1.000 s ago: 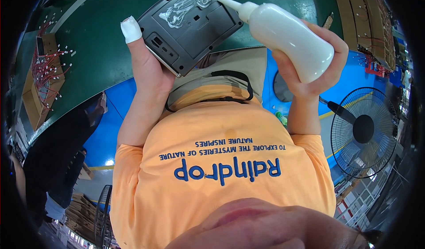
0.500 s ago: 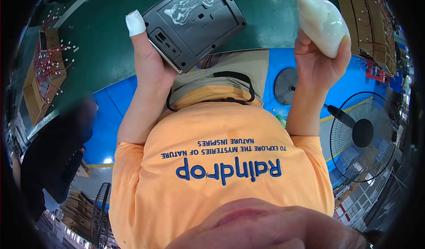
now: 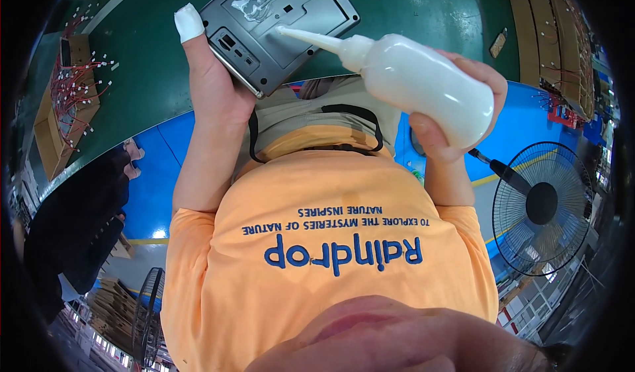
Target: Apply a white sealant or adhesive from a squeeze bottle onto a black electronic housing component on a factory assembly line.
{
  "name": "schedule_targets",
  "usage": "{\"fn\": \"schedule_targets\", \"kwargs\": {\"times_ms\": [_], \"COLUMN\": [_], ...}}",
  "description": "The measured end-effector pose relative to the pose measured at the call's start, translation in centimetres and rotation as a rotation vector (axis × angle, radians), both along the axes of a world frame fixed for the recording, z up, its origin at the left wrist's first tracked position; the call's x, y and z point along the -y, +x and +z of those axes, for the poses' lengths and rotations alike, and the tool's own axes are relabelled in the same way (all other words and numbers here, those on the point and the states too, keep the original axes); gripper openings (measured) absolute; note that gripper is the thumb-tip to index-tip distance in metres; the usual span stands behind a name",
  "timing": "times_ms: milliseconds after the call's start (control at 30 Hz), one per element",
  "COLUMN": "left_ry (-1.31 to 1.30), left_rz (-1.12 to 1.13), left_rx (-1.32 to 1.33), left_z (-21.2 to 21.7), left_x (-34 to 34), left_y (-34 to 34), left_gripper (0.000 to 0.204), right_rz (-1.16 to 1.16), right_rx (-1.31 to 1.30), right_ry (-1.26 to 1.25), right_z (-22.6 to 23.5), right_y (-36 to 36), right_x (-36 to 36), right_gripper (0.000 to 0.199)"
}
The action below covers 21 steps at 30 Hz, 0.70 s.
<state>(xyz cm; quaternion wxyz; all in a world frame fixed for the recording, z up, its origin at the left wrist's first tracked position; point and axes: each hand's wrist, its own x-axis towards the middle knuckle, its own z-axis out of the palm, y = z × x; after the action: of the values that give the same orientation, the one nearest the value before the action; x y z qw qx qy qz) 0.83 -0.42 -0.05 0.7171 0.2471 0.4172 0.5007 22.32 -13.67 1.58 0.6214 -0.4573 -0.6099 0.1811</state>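
While your left hand (image 3: 215, 84) grips the grey device (image 3: 278, 24) by its edge, your right hand (image 3: 456, 117) clasps the white squeeze bottle (image 3: 423, 87), nozzle touching the device's back panel

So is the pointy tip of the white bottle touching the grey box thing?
Touching, it seems. In the head view the white squeeze bottle nozzle tip meets the grey device back panel with no gap visible, held by the left hand.

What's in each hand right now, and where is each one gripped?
The left hand holds the grey device housing by its lower-left corner. The right hand is wrapped around the body of the white squeeze bottle, nozzle at the housing.
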Motion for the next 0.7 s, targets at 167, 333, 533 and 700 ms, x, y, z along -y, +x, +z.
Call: {"fn": "schedule_targets", "kwargs": {"times_ms": [167,333,533,700], "left_ry": [0.007,0.014,0.005,0.006], "left_rz": [-0.018,-0.025,-0.015,-0.019], "left_rx": [0.002,0.000,0.009,0.012], "left_z": [0.06,0.07,0.10,0.30], "left_x": [0.06,0.10,0.03,-0.07], "left_y": [0.05,0.07,0.08,0.21], "left_gripper": [0.071,0.071,0.071,0.070], "right_rz": [0.013,0.008,-0.001,0.038], "right_rx": [0.141,0.227,0.219,0.245], "right_ry": [0.065,0.078,0.060,-0.002], "right_z": [-0.34,-0.20,0.01,0.31], "right_y": [-0.58,-0.69,-0.62,-0.67], "right_x": [-0.49,-0.24,-0.37,-0.27], "right_gripper": [0.076,0.074,0.071,0.070]}}
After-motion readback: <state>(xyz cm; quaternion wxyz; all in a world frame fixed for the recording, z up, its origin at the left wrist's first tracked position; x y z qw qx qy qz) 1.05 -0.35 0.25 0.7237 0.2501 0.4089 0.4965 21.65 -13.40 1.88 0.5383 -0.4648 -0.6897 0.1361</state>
